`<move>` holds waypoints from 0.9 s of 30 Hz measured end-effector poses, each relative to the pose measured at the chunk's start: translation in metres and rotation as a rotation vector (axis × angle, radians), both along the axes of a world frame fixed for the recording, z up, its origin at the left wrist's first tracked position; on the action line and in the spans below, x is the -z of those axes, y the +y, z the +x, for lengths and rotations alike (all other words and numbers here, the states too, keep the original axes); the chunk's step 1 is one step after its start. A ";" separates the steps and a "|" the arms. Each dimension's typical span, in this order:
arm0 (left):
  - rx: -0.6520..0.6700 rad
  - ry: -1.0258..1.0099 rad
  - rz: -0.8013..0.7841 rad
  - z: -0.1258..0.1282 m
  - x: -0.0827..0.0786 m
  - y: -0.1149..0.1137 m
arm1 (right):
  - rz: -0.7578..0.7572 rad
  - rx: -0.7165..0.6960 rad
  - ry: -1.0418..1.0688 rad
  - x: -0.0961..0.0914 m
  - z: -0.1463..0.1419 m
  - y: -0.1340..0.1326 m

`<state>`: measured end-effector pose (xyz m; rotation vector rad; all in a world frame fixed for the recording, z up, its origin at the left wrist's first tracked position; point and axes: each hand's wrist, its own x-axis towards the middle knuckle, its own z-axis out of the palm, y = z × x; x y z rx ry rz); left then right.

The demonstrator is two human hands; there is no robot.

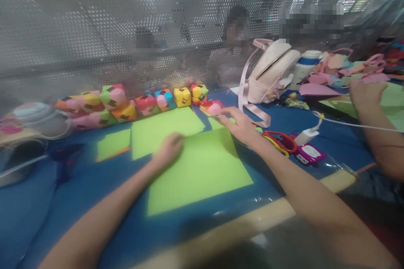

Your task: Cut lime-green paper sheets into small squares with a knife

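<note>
A light green sheet of paper lies on the blue table, its far edge slightly raised. At that sheet's far left corner, my left hand is closed, fingers curled on the edge and partly blurred. My right hand is above the far right corner, fingers stretched out and apart, close to a small pile of folded coloured paper. Behind lies another green sheet. Smaller green pieces with an orange edge rest to the left.
Folded paper cubes line the back against a perforated metal screen. Right of me are a pale pink backpack, a bottle, red-handled scissors and a purple box. A dark glue gun lies left. Another person's arm reaches in at right.
</note>
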<state>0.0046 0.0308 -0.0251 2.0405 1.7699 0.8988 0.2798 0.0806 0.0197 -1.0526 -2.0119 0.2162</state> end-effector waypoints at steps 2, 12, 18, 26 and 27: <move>0.060 0.073 0.039 0.012 0.000 -0.006 | 0.161 -0.032 -0.137 -0.002 -0.007 -0.015; 0.193 0.292 0.156 0.025 -0.017 -0.019 | -0.200 -0.074 -0.739 0.004 -0.028 -0.030; 0.048 0.206 0.142 -0.004 -0.012 -0.004 | -0.207 0.023 -0.750 0.002 -0.009 -0.007; -0.080 -0.014 0.007 -0.014 -0.010 -0.013 | -0.172 0.029 -0.717 0.008 -0.014 -0.011; -0.096 -0.043 -0.008 -0.013 -0.011 -0.017 | -0.151 0.020 -0.695 0.009 -0.016 -0.013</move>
